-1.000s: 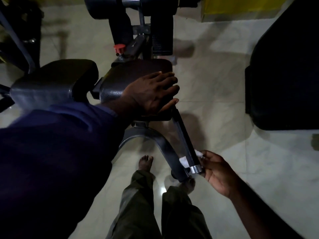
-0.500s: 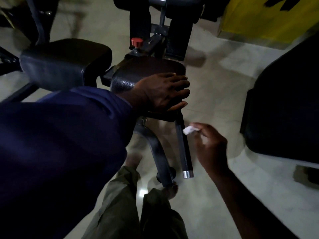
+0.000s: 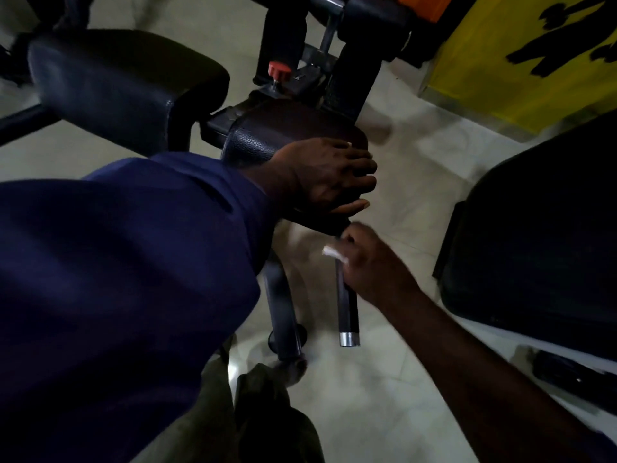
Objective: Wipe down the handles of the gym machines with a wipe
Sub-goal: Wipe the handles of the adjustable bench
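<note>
Meanwhile, a white wipe is clamped around the machine's handle by the right hand; the left hand is spread flat on the seat pad.

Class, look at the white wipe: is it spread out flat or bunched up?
Bunched up. The wipe shows only as a small crumpled wad poking from the right hand, which presses it to the handle.

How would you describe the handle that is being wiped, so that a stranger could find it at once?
Find the dark padded seat under the left hand. From its near edge a black handle runs down toward the floor, with the right hand pressing a white wipe on its upper part. Unlike the thicker grey frame leg beside it, it ends in a shiny silver cap.
</note>
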A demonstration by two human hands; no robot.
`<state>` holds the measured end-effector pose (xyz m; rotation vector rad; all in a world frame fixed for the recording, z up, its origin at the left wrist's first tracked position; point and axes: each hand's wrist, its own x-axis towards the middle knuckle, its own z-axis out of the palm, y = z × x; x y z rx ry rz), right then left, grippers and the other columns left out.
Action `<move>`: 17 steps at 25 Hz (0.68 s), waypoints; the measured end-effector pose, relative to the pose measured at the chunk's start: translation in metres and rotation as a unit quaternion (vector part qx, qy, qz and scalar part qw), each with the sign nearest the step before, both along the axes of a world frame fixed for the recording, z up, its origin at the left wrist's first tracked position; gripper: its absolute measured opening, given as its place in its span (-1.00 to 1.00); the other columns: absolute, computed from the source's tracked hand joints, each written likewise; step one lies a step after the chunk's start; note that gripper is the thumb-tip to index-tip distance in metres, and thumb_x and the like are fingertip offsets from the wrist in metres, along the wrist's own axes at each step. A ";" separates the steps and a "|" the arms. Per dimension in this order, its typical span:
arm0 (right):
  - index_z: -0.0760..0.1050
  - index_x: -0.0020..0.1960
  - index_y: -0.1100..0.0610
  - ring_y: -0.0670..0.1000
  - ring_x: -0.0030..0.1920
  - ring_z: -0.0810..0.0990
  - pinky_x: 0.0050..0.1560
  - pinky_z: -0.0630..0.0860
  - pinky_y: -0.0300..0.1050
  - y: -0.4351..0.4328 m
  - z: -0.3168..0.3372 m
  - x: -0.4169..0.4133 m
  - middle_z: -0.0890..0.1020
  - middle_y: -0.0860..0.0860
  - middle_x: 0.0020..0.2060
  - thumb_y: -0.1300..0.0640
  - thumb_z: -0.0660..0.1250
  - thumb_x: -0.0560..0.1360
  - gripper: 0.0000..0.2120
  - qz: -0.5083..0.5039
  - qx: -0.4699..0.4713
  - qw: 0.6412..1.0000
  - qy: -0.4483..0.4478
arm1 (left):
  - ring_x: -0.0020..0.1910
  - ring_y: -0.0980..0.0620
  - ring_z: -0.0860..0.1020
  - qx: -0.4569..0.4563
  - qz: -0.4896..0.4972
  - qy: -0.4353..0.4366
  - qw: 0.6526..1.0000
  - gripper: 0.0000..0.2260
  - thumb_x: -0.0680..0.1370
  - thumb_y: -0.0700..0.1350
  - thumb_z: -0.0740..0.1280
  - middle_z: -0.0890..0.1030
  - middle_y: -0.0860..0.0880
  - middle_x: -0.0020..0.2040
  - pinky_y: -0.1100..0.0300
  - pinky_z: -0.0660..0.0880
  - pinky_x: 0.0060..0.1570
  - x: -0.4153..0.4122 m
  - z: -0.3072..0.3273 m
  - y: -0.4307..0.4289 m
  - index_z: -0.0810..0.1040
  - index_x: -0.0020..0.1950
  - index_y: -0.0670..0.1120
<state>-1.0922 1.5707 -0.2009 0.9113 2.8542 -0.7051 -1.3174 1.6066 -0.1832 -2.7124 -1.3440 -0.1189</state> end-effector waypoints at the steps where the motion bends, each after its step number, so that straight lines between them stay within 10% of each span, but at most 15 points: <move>1: 0.66 0.06 0.14 0.17 -0.07 0.57 -0.17 0.59 0.06 0.007 -0.007 -0.008 0.54 0.15 -0.04 -0.11 0.12 0.56 -0.56 -0.024 0.026 0.999 0.009 | 0.39 -0.17 0.47 0.000 0.004 0.001 1.000 -0.50 0.73 0.21 -0.09 0.52 -0.14 0.37 -0.10 0.40 0.35 0.000 -0.002 0.001 0.49 0.27 -0.08; 8: 0.65 0.04 0.17 0.15 -0.01 0.59 -0.12 0.59 0.04 -0.063 0.014 0.054 0.58 0.10 -0.03 0.09 0.13 0.66 -0.67 0.099 0.022 0.995 0.013 | 0.36 -0.19 0.50 0.003 0.007 -0.019 1.000 -0.49 0.72 0.20 -0.08 0.56 -0.15 0.31 -0.11 0.41 0.31 -0.001 -0.001 0.000 0.52 0.23 -0.10; 17: 0.62 -0.04 0.18 0.21 0.07 0.57 0.07 0.56 0.09 -0.102 0.023 0.050 0.60 0.12 0.01 0.24 0.18 0.61 -0.76 -0.004 0.056 0.998 0.009 | 0.38 -0.20 0.48 -0.006 0.006 -0.015 1.000 -0.48 0.72 0.21 -0.09 0.54 -0.15 0.31 -0.11 0.39 0.33 -0.002 -0.002 -0.004 0.51 0.25 -0.10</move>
